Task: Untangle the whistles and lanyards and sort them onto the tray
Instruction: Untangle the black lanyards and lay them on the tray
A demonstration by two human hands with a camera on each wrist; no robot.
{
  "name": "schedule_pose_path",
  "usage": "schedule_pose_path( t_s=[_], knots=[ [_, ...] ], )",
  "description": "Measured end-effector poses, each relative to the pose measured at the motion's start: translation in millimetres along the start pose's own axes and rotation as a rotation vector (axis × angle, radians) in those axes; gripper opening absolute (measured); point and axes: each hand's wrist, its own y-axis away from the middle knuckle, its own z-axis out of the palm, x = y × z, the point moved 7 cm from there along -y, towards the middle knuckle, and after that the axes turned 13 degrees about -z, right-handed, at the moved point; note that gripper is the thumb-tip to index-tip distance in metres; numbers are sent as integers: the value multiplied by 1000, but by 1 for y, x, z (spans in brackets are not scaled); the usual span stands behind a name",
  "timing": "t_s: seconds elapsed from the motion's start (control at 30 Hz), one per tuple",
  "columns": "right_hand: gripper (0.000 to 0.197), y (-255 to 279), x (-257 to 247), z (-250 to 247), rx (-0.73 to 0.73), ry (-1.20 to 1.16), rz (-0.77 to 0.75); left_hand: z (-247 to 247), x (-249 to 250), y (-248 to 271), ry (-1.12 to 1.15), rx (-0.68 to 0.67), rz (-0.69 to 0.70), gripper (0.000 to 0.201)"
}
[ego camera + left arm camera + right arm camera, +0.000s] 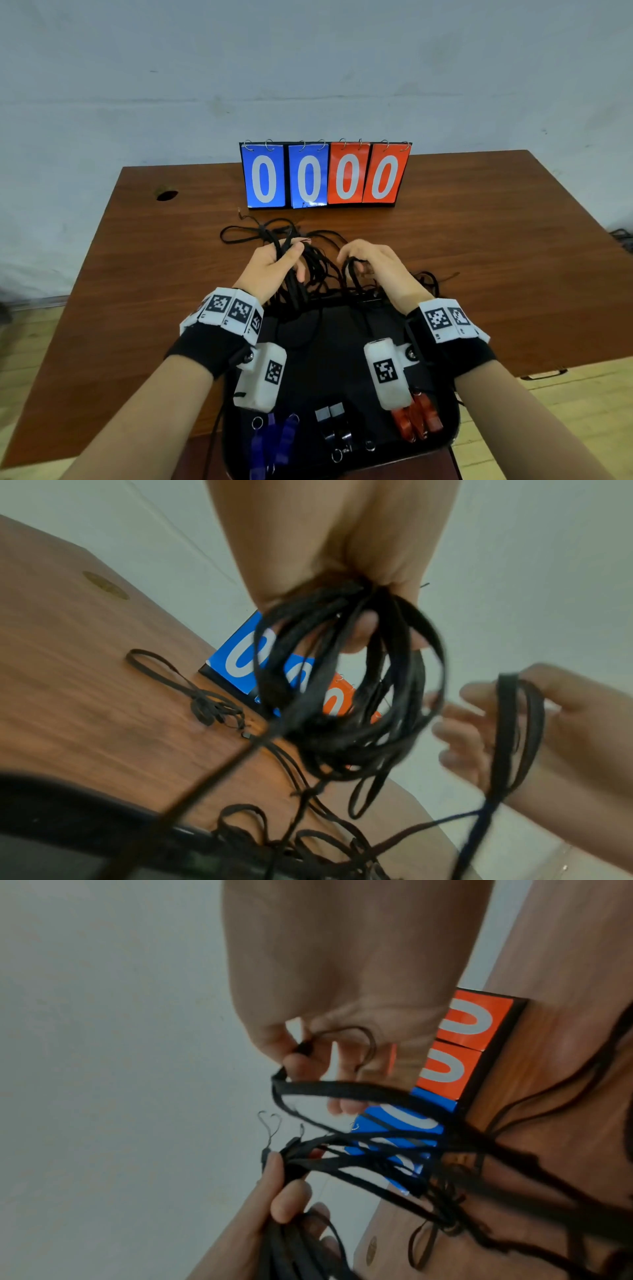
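Above the tray, both hands work a tangle of black lanyards.

We see the left hand curled around a thick bundle of lanyards, lifted just beyond the far rim of the black tray; the right hand beside it pinches a single looped strand between thumb and fingers. More cord lies slack on the wooden table between the tray and the scoreboard, which reads all zeros. At the tray's near edge we find whistles sorted by colour: blue whistles at its left, black whistles in the middle, red whistles at its right.
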Motion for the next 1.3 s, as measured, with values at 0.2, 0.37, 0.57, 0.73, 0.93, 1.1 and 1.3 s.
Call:
schedule_pose_path(
  t_s=[0.2, 0.37, 0.57, 0.73, 0.93, 1.1, 1.3],
  knots=[
    [33, -3, -11, 24, -174, 63, -15, 5, 5, 3, 24, 5, 11, 42],
    [35, -2, 2, 38, -286, 27, 79, 3, 2, 6, 181, -14, -113, 26],
    [34, 8, 3, 32, -345, -78, 144, -18, 11, 13, 84, 247, -86, 38],
    [33, 17, 12, 22, -514, 211, 182, -40, 1, 10, 184, 400, -40, 48],
    [36, 10, -3, -23, -206, 323, 106, -43, 12, 17, 322, 292, -22, 52],
    [34, 9, -26, -11, -127, 79, 11, -35, 20, 18, 465, 152, -20, 51],
    [35, 5, -24, 45, -438, 34, 96, -19, 31, 20, 284, 99, -11, 45]
  ],
)
